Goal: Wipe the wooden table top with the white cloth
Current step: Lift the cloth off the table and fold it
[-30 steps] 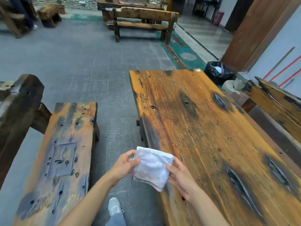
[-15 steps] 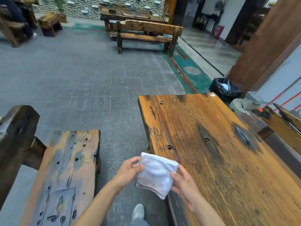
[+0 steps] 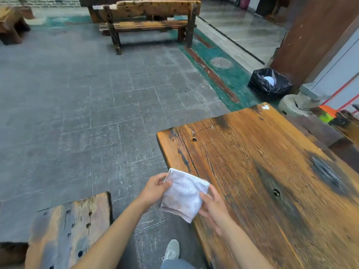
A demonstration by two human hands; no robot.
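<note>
A folded white cloth (image 3: 184, 195) hangs in the air over the left edge of the wooden table top (image 3: 272, 181), held from both sides. My left hand (image 3: 153, 189) pinches its left edge with thumb on top. My right hand (image 3: 213, 208) holds its right edge, just above the table's near-left edge. The table top is orange-brown with dark burnt patches and small holes; its far end lies ahead, and it runs off the frame at the lower right.
A worn wooden bench (image 3: 68, 230) stands at the lower left, with a strip of grey stone floor between it and the table. My shoe (image 3: 172, 249) rests on that strip. A black-bagged bin (image 3: 269, 84) sits beyond the table's far end. Another bench (image 3: 147, 22) stands far ahead.
The view has moved forward along the table, so its far end is closer. Both hands keep the same grip on the cloth, now nearer the far-left corner.
</note>
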